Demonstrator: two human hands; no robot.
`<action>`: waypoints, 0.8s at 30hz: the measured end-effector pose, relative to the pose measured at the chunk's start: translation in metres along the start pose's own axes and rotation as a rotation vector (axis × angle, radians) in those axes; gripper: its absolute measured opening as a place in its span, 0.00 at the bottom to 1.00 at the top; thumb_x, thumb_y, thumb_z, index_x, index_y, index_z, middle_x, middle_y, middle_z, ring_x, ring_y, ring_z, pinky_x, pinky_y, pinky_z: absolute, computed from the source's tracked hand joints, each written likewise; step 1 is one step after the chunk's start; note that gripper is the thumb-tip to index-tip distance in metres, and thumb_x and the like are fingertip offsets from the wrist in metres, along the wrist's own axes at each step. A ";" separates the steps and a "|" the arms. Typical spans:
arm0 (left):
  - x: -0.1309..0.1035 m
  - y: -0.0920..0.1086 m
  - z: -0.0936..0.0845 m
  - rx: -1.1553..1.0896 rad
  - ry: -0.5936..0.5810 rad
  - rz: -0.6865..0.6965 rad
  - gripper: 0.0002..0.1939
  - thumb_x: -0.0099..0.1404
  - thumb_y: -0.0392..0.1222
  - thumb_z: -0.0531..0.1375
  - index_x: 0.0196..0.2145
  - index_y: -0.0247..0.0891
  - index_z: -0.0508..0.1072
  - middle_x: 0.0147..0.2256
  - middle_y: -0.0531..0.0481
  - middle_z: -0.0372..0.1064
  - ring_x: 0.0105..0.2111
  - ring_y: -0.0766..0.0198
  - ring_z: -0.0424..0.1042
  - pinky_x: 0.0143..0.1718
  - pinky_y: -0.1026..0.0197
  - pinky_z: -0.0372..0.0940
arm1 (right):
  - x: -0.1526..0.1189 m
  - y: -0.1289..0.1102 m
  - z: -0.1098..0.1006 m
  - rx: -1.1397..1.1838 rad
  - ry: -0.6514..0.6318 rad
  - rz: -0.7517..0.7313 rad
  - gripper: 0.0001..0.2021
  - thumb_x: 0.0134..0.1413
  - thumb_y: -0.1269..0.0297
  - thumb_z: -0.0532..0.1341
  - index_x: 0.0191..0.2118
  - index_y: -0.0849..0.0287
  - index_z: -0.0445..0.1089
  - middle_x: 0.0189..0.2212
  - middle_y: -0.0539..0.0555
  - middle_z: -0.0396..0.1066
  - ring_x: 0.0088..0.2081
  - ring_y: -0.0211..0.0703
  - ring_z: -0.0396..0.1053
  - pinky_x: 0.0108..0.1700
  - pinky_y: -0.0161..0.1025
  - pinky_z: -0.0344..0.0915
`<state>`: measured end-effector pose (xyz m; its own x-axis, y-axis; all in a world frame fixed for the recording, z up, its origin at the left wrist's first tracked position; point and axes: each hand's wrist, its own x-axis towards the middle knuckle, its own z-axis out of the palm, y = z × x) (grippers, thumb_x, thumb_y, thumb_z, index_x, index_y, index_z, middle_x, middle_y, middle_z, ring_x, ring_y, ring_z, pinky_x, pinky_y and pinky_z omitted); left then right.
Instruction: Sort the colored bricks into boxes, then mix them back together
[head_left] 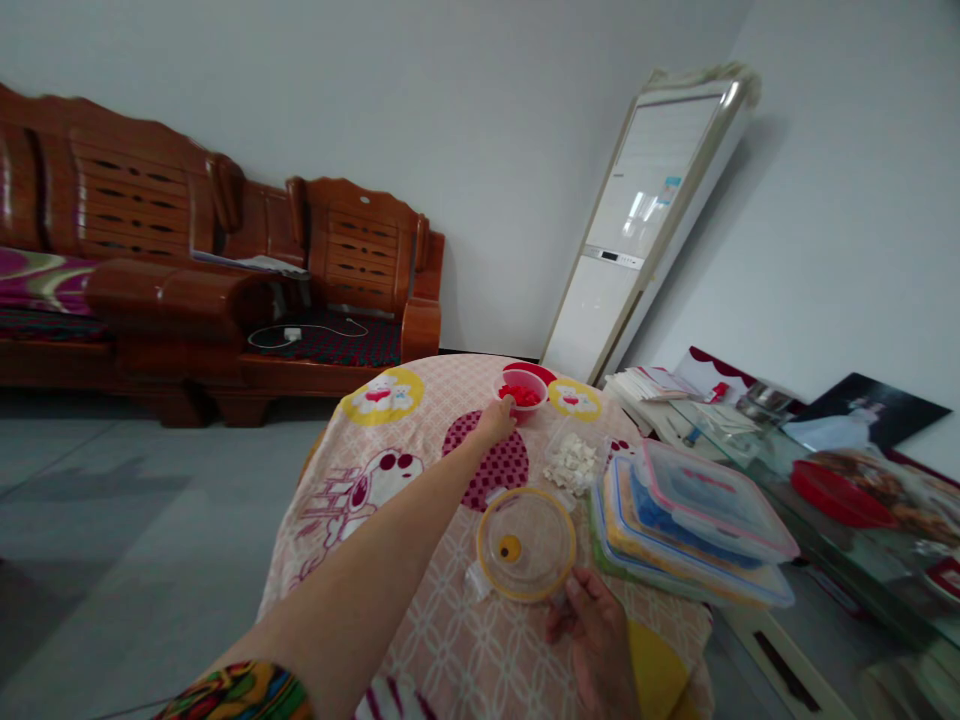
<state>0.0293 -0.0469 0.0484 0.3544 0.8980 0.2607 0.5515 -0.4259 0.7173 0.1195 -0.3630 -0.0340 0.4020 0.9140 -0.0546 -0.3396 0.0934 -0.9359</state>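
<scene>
My left hand (498, 420) reaches to the far side of the table, its fingers closed at the near rim of a clear plastic bowl (533, 377). Red pieces (523, 396) lie inside that bowl. Close to me, my right hand (596, 630) pinches the lower right edge of a round clear lid (536, 535) with a yellow rim and a small orange knob-like spot. What is under the lid is hard to make out. Between the bowl and the lid stands a clear container of white pieces (573, 463), touched by neither hand.
A stack of flat lidded boxes (690, 520) stands at the table's right edge. A patterned cloth (450, 640) covers the table. Beyond it are a glass-topped cabinet (780, 480) with a red dish (840, 493), a tall air conditioner (637, 220) and a wooden sofa (135, 200).
</scene>
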 end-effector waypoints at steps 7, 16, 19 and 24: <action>-0.048 -0.017 -0.030 0.048 0.128 -0.058 0.12 0.65 0.43 0.55 0.36 0.35 0.75 0.33 0.44 0.75 0.33 0.63 0.72 0.35 0.65 0.60 | -0.002 0.001 -0.003 -0.004 -0.009 0.007 0.16 0.51 0.53 0.65 0.39 0.60 0.72 0.21 0.49 0.70 0.19 0.37 0.66 0.22 0.32 0.62; -0.131 -0.032 -0.080 -0.068 0.139 -0.072 0.14 0.59 0.49 0.56 0.23 0.36 0.73 0.18 0.54 0.67 0.22 0.67 0.65 0.26 0.68 0.53 | -0.016 -0.005 -0.010 0.058 -0.170 0.116 0.16 0.46 0.52 0.68 0.35 0.60 0.75 0.20 0.50 0.70 0.16 0.36 0.63 0.17 0.32 0.59; -0.155 -0.034 -0.090 -0.134 0.123 -0.098 0.17 0.58 0.52 0.56 0.22 0.36 0.71 0.16 0.54 0.65 0.20 0.68 0.63 0.24 0.68 0.52 | -0.019 -0.005 -0.013 0.123 -0.160 0.137 0.14 0.43 0.56 0.70 0.34 0.59 0.76 0.22 0.51 0.72 0.18 0.36 0.65 0.17 0.31 0.61; -0.180 -0.034 -0.088 -0.238 0.054 -0.099 0.19 0.60 0.51 0.56 0.19 0.35 0.68 0.15 0.56 0.59 0.18 0.71 0.58 0.22 0.68 0.48 | -0.016 -0.003 -0.023 0.276 0.034 0.044 0.14 0.37 0.60 0.74 0.34 0.53 0.78 0.26 0.51 0.77 0.22 0.38 0.69 0.22 0.34 0.67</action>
<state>-0.1194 -0.1845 0.0340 0.2631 0.9412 0.2117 0.3857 -0.3038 0.8712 0.1333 -0.3873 -0.0382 0.4087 0.9061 -0.1088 -0.5738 0.1624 -0.8027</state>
